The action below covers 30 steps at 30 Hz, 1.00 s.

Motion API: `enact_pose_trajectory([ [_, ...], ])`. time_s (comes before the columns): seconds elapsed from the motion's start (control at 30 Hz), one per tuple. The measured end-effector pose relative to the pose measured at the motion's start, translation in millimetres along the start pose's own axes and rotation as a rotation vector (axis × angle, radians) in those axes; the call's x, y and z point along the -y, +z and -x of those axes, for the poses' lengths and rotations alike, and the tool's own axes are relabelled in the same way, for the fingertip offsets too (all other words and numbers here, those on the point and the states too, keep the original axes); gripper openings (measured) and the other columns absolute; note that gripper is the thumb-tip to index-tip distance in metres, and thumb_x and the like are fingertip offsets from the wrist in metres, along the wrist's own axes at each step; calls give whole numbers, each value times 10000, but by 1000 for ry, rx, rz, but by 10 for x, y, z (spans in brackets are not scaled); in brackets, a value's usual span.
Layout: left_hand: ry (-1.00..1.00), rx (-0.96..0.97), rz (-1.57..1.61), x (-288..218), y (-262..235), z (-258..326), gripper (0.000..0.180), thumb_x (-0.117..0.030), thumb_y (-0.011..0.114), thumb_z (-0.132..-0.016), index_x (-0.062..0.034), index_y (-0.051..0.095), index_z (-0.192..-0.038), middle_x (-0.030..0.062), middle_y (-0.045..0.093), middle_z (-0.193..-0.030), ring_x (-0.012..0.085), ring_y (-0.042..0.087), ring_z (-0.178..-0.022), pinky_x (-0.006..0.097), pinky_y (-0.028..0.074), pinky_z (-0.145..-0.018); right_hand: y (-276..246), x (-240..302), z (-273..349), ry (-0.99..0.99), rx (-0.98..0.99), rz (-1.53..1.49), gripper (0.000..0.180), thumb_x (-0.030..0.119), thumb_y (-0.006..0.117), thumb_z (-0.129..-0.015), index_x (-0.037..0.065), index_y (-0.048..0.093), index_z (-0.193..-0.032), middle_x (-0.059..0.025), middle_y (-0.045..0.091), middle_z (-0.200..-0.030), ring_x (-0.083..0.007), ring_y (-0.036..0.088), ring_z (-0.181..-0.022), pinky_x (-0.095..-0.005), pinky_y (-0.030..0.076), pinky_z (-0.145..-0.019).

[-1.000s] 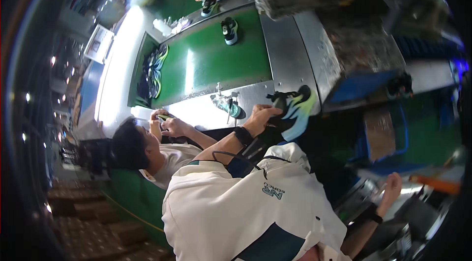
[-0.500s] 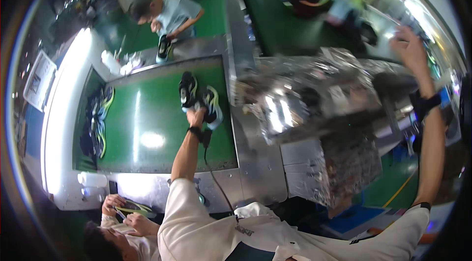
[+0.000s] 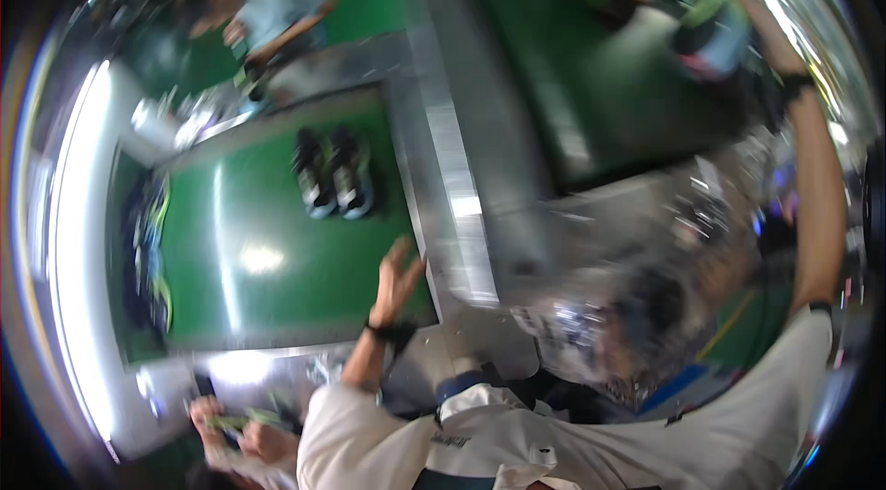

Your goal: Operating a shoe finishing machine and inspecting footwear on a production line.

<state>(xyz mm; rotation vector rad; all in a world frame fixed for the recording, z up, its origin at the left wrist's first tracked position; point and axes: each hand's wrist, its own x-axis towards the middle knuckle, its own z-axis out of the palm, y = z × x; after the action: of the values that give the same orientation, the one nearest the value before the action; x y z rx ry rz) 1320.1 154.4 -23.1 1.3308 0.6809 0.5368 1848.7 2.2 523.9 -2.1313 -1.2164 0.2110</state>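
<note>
Head view: left hand [image 3: 397,276], open and now off the pair of 2 dark sports shoes [image 3: 333,173] left standing apart on the green conveyor mat [image 3: 277,259]; raised right hand [image 3: 773,36] too blurred to read.

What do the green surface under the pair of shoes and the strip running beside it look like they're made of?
Green surface: probably rubbery or plastic belting, smooth with a soft sheen; lamp glare pools on it. Strip: looks like bare metal, silvery with bright streaks. Pair of shoes: too blurred to tell. Left hand hangs open above the surface.
</note>
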Motion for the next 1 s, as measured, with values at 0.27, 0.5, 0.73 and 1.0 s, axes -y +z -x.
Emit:
enact_pose_trajectory([
  [0.27,24,1164,293,-2495,1664,1449,878,-219,791,-809,18,282,-1484,213,355,-1498,322,371,-1381,453,291,-1137,-167,1624,2033,-430,-604,29,1033,202,806,-787,-1,86,-1499,-281,420,-1371,-278,583,-1132,-382,550,-906],
  [0.5,993,660,168,-3321,3324,1903,1180,-435,870,-670,46,172,-1491,200,273,-1508,285,325,-1364,425,262,-1126,510,1703,4462,-474,-1085,884,1289,444,919,-385,5,315,-1436,-382,395,-1306,-494,571,-923,-547,516,-766],
  [0.73,567,1300,224,-2108,4341,3574,491,-208,687,-859,36,477,-1231,132,562,-1159,229,579,-992,372,460,-911,1033,1729,7390,322,-1095,1004,955,350,854,-576,46,427,-1373,-277,346,-1443,-372,532,-1061,-482,402,-924],
  [1.0,-140,1888,-58,-1761,4780,6624,290,-91,713,-835,-6,589,-1082,68,678,-951,149,649,-812,274,513,-741,2192,1772,10677,472,-1838,-55,777,89,822,-705,49,454,-1388,-49,602,-1159,-98,577,-1003,-253,493,-880],
])
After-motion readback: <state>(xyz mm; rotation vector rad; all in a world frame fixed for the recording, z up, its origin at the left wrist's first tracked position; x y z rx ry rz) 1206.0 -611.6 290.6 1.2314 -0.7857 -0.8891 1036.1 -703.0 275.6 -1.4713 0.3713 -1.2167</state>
